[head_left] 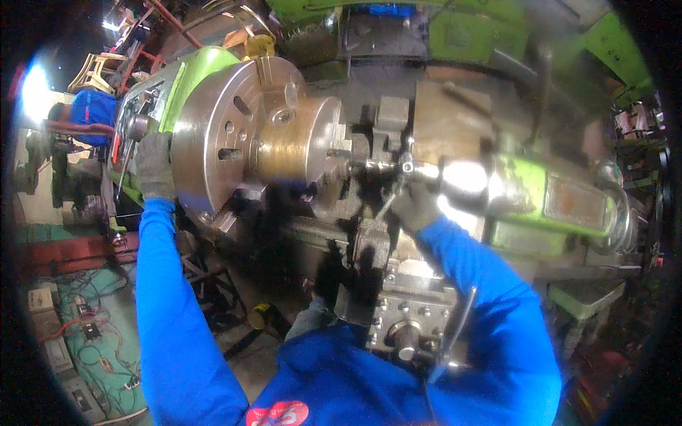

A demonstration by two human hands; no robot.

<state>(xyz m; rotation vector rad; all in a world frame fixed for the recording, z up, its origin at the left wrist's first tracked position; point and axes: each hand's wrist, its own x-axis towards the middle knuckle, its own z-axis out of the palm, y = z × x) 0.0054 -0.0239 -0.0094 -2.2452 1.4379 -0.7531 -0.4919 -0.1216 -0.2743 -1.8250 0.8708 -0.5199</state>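
A large metal lathe chuck [206, 142] carries a thick brass-toned cylinder [291, 145]. My left hand [154, 167], in a grey glove, is closed at a dark round control knob [138, 126] on the green headstock [188, 82], left of the chuck. To the right of the cylinder, my gloved right hand [415, 207] is closed around a thin metal rod [388, 204]. Just above that hand, a shiny fitting with a round end [408, 167] sits in line with the tailstock spindle [430, 170]. The right fingers are partly blurred.
The green tailstock [526, 188] with its handwheel [621, 216] stands at right. In front of me is the tool post [408, 316] with several bolts. Cables [92, 326] lie on the green floor at lower left. Another person in blue [96, 106] is at far left.
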